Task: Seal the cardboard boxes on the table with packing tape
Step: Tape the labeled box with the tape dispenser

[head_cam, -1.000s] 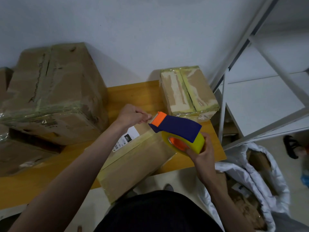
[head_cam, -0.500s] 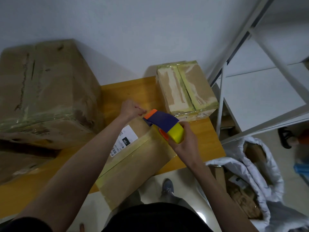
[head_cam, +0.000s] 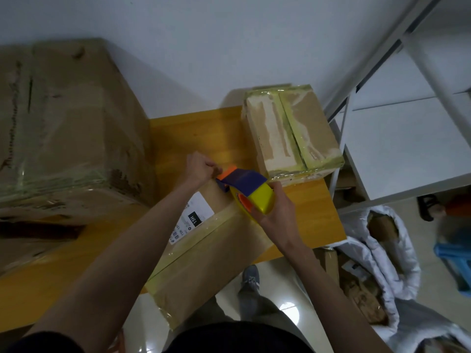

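A long brown cardboard box point(head_cam: 204, 261) with a white shipping label lies slantwise over the front edge of the wooden table point(head_cam: 193, 133). A strip of tape runs along its top. My right hand point(head_cam: 277, 212) grips a tape dispenser point(head_cam: 244, 187), blue with orange parts and a yellow tape roll, at the box's far end. My left hand point(head_cam: 201, 168) pinches the tape end at the dispenser's orange front tip, above the far end of the box.
A big taped box point(head_cam: 63, 128) fills the table's left side, with another under it. A small taped box point(head_cam: 290, 131) stands at the back right. White metal shelving point(head_cam: 407, 138) stands to the right. White bags of cardboard point(head_cam: 377, 263) lie on the floor.
The dispenser has come down from a raised position onto the far end of the long box. My left hand stays pinched at its tip.
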A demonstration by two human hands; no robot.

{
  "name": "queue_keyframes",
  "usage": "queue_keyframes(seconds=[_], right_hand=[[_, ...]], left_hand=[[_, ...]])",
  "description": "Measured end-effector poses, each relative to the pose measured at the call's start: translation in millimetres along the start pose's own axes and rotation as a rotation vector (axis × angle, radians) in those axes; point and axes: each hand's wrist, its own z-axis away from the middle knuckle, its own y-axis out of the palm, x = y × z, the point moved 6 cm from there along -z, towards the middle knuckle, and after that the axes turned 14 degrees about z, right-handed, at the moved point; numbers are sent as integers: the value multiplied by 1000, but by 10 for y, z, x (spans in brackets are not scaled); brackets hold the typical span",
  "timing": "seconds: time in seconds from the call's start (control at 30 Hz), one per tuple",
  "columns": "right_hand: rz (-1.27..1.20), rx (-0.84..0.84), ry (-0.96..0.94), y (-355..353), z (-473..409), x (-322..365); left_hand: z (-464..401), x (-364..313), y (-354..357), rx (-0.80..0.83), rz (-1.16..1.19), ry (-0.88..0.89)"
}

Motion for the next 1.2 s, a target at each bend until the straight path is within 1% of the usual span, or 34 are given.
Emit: queue_keyframes(seconds=[0.2, 0.5, 0.6, 0.63, 0.8, 1.07, 1.2], right_hand=[[-23, -9, 21, 23, 16, -18], [28, -47, 50, 69, 34, -89], [27, -65, 51, 59, 59, -102], [26, -68, 56, 54, 64, -113], [26, -92, 71, 17, 93, -174], [15, -129, 80, -241, 538, -439], [5, -125, 95, -291, 634, -509]], left_hand=[[-41, 76, 20, -16, 37, -56], [-116, 250, 123, 108, 106, -212], [-96, 273, 167, 143, 50, -254], [-93, 279, 187, 150, 25, -251], [-36, 235, 220, 119, -89, -114], [51, 245, 215, 66, -38, -63], [88, 183, 238, -21, -48, 9]])
